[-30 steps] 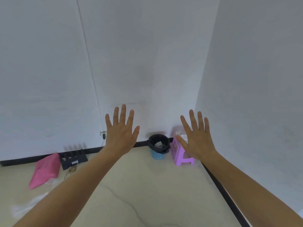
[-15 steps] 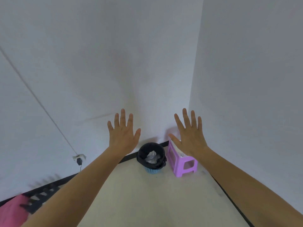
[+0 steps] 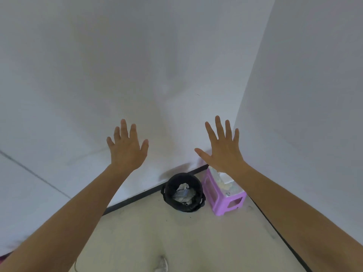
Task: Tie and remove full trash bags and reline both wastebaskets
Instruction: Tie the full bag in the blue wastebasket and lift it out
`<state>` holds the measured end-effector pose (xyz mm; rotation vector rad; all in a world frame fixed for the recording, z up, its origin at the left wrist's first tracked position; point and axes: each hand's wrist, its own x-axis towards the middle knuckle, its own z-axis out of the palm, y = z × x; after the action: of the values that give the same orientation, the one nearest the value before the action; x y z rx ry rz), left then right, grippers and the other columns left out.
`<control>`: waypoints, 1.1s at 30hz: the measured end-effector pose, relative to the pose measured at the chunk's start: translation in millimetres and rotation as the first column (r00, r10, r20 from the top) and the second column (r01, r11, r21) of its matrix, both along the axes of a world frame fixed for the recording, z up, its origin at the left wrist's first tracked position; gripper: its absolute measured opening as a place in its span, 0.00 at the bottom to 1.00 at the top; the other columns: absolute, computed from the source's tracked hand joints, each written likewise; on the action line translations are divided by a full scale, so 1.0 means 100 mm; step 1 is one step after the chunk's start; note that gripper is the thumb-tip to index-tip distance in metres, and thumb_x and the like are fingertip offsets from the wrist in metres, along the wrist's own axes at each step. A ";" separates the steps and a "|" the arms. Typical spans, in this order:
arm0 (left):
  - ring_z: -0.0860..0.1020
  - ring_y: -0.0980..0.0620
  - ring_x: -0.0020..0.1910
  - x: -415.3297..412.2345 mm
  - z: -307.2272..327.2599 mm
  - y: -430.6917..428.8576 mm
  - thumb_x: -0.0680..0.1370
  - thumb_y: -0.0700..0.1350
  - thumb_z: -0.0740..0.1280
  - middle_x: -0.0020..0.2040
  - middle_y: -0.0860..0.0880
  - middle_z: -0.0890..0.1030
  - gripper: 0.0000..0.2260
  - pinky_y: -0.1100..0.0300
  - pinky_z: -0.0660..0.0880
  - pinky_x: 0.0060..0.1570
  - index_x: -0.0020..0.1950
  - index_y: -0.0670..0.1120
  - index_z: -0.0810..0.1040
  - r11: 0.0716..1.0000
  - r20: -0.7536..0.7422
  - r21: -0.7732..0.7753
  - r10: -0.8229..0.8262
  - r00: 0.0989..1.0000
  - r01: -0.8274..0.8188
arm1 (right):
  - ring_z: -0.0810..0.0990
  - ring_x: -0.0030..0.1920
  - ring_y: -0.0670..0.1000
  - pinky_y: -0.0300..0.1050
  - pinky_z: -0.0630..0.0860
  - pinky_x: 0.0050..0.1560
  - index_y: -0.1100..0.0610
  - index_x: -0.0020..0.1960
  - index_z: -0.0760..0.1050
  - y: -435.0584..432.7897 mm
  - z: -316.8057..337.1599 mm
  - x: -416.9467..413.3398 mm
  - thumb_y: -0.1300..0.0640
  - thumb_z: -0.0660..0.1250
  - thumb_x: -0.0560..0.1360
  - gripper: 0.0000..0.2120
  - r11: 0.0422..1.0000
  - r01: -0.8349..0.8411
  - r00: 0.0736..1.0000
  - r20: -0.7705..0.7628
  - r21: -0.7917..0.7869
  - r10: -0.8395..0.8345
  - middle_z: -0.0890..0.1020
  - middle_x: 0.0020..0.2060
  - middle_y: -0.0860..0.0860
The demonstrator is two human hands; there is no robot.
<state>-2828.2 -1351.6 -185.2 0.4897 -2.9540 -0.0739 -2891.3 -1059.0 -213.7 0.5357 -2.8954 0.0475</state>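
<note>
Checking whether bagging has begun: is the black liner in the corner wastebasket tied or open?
Open. The black liner is spread wide over the rim, and crumpled white trash shows inside its mouth.

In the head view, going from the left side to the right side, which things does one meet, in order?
left hand → wastebasket lined with a black bag, paper trash inside → purple stool

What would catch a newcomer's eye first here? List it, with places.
Two bare hands, the left hand and the right hand, are raised with straight fingers spread before the white walls. Below them, near the floor corner, stands a round black-bagged wastebasket holding crumpled white paper, a purple plastic stool beside it.
</note>
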 end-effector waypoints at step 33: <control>0.63 0.41 0.75 -1.57 -6.91 -0.29 0.83 0.56 0.55 0.77 0.40 0.61 0.28 0.45 0.63 0.71 0.78 0.41 0.59 0.780 0.268 0.575 0.105 0.958 -0.246 | 0.56 0.78 0.60 0.62 0.62 0.72 0.54 0.81 0.44 -0.23 -6.86 -0.96 0.30 0.58 0.76 0.45 0.748 0.588 0.700 0.657 -0.308 -0.280 0.54 0.79 0.56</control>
<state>-2985.2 -1380.4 -875.9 0.9036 -3.0242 -1.0366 -2987.3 -1082.4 -899.6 -0.3832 -3.2745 1.0352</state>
